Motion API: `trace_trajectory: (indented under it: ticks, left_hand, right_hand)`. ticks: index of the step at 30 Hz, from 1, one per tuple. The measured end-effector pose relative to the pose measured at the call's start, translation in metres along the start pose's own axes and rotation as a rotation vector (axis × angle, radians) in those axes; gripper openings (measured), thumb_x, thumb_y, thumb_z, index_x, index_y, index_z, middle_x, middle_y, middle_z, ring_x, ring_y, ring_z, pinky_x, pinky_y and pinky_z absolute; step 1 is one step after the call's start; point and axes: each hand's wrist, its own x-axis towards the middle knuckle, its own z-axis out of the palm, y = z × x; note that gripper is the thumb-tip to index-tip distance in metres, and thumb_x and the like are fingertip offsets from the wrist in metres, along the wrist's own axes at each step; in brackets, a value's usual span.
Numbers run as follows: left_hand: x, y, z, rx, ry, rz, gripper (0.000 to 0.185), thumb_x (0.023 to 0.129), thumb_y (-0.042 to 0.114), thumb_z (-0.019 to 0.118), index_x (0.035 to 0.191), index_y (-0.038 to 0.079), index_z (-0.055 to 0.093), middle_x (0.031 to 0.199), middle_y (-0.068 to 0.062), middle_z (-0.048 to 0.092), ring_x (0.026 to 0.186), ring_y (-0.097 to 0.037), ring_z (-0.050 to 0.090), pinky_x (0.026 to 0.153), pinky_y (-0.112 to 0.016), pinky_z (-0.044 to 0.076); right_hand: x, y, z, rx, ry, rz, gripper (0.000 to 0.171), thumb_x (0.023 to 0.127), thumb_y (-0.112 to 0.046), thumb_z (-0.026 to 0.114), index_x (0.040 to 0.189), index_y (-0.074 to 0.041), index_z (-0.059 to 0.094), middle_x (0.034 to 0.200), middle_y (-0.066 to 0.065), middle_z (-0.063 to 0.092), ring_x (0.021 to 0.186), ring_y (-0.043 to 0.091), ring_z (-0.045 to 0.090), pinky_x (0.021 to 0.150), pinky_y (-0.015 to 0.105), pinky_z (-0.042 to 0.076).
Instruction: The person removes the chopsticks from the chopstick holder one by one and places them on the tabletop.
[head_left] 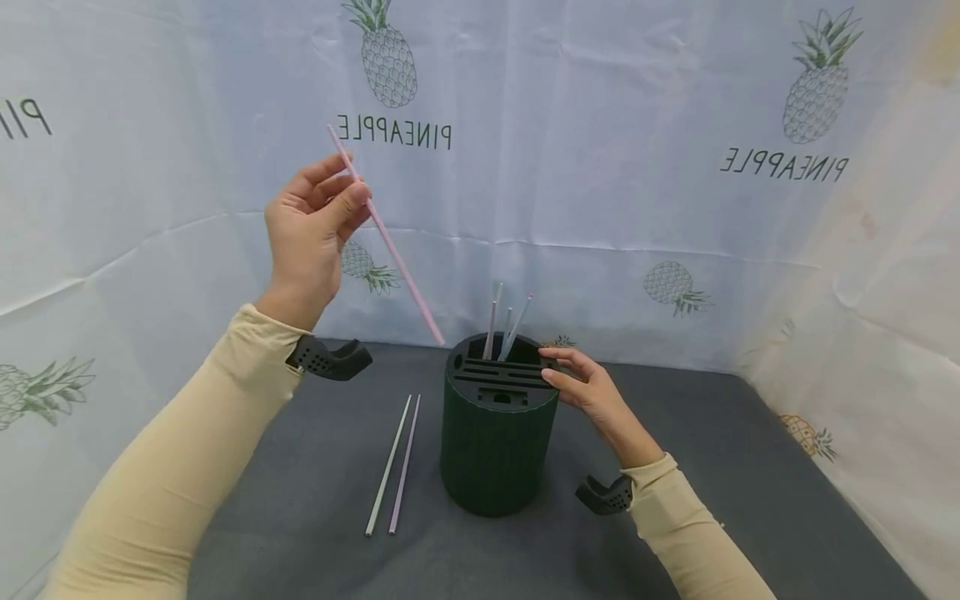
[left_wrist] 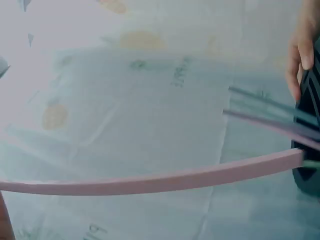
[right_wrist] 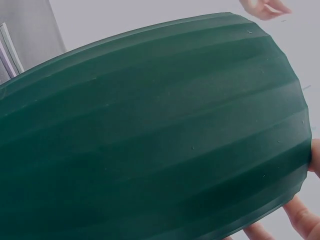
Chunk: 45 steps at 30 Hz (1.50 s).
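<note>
My left hand (head_left: 311, 225) is raised above the table and pinches a long pink straw (head_left: 386, 237) between thumb and fingers; the straw slants down to the right, its lower tip just above the left rim of a dark green ribbed holder (head_left: 497, 437). In the left wrist view the pink straw (left_wrist: 165, 181) crosses the frame. My right hand (head_left: 588, 385) rests with its fingers curled over the holder's top right rim. Several straws (head_left: 504, 329) stand upright in the holder's slotted top. The holder's ribbed wall (right_wrist: 150, 135) fills the right wrist view.
Two straws (head_left: 396, 462), one pale green and one pink, lie side by side on the dark grey mat (head_left: 750, 475) left of the holder. A white pineapple-print cloth (head_left: 600, 167) forms the back and side walls.
</note>
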Motion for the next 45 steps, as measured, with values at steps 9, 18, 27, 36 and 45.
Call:
trace_trajectory:
  ticks: [9,18,27,36,45]
  left_hand:
    - [-0.009,-0.019,-0.083,0.211,0.056,-0.365,0.024,0.081,-0.001,0.075,0.101,0.011,0.076,0.086,0.001,0.070,0.076,-0.009,0.071,0.073,-0.020,0.058]
    - [-0.043,-0.084,-0.157,0.771,-0.165,-0.684,0.055,0.091,0.016,0.068,0.139,-0.005,0.048,0.095,0.013,0.068,0.083,0.003,0.065,0.083,-0.021,0.056]
    - [-0.072,-0.143,-0.190,0.867,-0.216,-0.779,0.048,0.092,0.011,0.066,0.135,-0.006,0.052,0.121,-0.018,0.066,0.110,-0.028,0.065,0.090,-0.035,0.056]
    - [-0.092,-0.171,-0.202,0.831,-0.131,-0.842,0.043,0.088,0.002,0.068,0.127,-0.011,0.056,0.095,-0.006,0.073,0.086,-0.015,0.071,0.072,-0.027,0.059]
    - [-0.098,-0.183,-0.205,0.853,-0.131,-0.853,0.041,0.083,-0.002,0.072,0.120,-0.015,0.059,0.085,-0.005,0.070,0.067,-0.007,0.065,0.062,-0.023,0.058]
  right_hand:
    - [-0.001,0.000,0.003,-0.006,0.005,0.020,0.050,0.097,-0.030,0.060,0.141,-0.011,0.047,0.157,0.008,0.026,0.146,0.031,0.023,0.111,0.059,0.033]
    - [-0.001,-0.001,0.002,-0.005,0.009,0.015,0.050,0.096,-0.032,0.062,0.140,-0.014,0.048,0.156,0.007,0.028,0.145,0.030,0.024,0.109,0.059,0.034]
    - [0.000,-0.002,0.002,-0.002,0.012,0.023,0.050,0.096,-0.031,0.061,0.141,-0.015,0.047,0.156,0.007,0.028,0.144,0.030,0.027,0.110,0.059,0.034]
    - [0.001,-0.001,0.002,-0.004,0.012,0.018,0.049,0.096,-0.031,0.062,0.140,-0.015,0.048,0.156,0.007,0.028,0.144,0.030,0.027,0.109,0.059,0.035]
    - [0.001,-0.001,0.002,-0.005,0.014,0.014,0.050,0.096,-0.031,0.061,0.141,-0.014,0.048,0.156,0.007,0.029,0.144,0.031,0.027,0.109,0.059,0.035]
